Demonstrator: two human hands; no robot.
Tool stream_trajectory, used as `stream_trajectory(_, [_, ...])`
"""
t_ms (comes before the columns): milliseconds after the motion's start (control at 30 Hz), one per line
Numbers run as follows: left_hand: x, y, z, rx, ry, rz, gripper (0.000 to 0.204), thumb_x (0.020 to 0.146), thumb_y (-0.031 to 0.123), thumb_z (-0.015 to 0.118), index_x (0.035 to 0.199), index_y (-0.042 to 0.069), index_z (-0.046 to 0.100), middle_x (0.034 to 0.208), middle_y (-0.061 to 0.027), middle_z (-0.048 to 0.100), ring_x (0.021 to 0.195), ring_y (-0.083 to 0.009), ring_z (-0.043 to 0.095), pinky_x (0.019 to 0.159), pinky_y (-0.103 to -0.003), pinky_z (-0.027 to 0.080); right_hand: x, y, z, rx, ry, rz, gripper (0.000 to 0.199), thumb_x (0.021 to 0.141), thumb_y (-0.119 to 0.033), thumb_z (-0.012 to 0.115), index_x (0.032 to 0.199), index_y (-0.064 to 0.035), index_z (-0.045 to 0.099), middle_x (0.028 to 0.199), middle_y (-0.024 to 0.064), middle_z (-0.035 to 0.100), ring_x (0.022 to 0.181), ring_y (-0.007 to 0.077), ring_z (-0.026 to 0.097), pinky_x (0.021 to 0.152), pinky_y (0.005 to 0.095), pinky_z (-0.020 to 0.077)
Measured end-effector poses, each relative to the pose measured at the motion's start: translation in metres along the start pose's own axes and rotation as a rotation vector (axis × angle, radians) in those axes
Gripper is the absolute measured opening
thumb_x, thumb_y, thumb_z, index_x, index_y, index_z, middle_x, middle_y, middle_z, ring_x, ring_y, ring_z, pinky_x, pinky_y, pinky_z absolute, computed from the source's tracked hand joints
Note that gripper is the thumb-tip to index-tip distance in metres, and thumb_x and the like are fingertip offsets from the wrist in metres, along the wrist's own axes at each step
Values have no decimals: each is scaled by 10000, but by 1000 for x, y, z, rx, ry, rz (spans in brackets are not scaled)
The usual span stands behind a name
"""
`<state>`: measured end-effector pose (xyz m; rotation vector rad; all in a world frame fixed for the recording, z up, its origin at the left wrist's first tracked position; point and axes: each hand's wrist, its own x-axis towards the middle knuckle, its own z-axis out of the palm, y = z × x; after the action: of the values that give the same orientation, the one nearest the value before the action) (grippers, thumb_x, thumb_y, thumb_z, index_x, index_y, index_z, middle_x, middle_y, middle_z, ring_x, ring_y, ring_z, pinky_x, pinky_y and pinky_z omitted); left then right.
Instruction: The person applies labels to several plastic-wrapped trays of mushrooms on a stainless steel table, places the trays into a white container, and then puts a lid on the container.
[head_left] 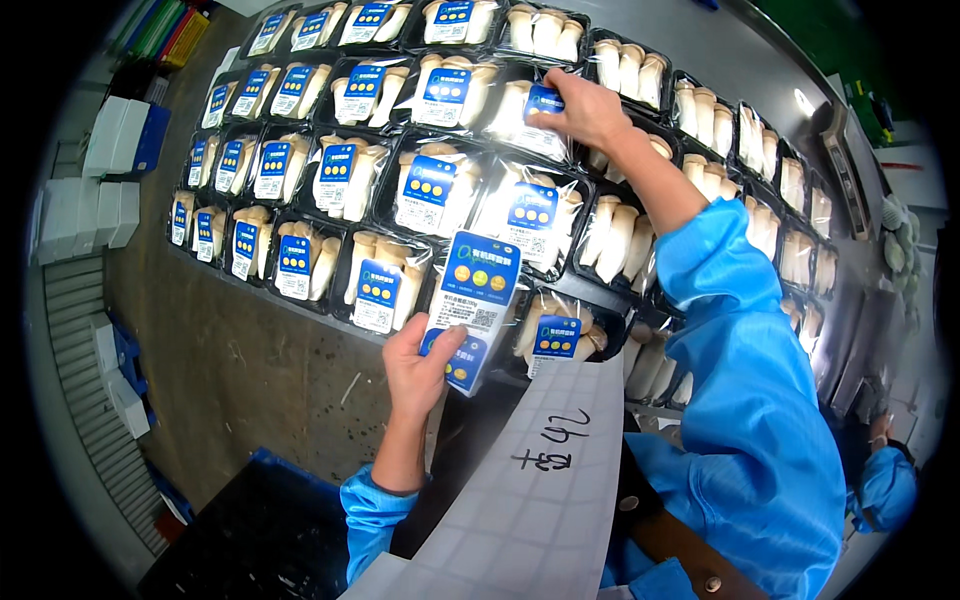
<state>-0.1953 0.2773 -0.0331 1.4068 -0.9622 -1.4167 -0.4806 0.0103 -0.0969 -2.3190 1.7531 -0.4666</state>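
My left hand grips a stack of blue-and-white labels, with the thumb across its front. My right hand reaches to the far rows, its thumb and forefinger closed at the edges of a blue label against a film-wrapped pack of mushrooms. Nearer me is a labelled mushroom pack, and to its right an unlabelled mushroom pack. A long white strip with dark handwriting runs down in front of my body. Its upper end lies against a labelled pack.
Rows of black trays of thick-stemmed mushrooms cover the metal table; those at left carry labels, most at right do not. White boxes stand at the left. A dark crate sits below left. Another person's blue sleeve shows at far right.
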Motion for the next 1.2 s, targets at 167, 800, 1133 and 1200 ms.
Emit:
stream_trajectory(167, [8,0,0,27,-18,41,121,865,32,702,972,-24,697,848,-5,693,756,-40,580,665,-210,476,-29,-20,-7,-199,-13,126,731,785,-577,698,1331,-143,482,1090,164,623,854,360,664,684,445,532])
stream_trajectory(800, [79,5,44,95,-58,-36,169,922,144,684,826,5,682,748,42,622,629,4,473,562,-169,376,-82,-85,-71,569,-276,-116,151,873,-214,725,879,-63,720,681,63,692,587,95,660,539,239,504])
stream_trajectory(1133, [68,1,22,-4,-26,-151,157,912,51,651,1035,-37,696,918,-24,702,807,-45,582,707,-217,480,143,84,-22,15,90,-63,533,825,-538,694,1088,-77,639,960,136,695,901,309,662,788,400,508])
stream_trajectory(1200, [68,-1,22,-49,-6,-127,157,910,43,650,1034,-43,695,918,-27,703,808,-47,584,711,-217,481,154,86,-5,-105,-18,-39,574,792,-549,706,1159,-118,607,1045,118,685,977,353,642,814,443,509])
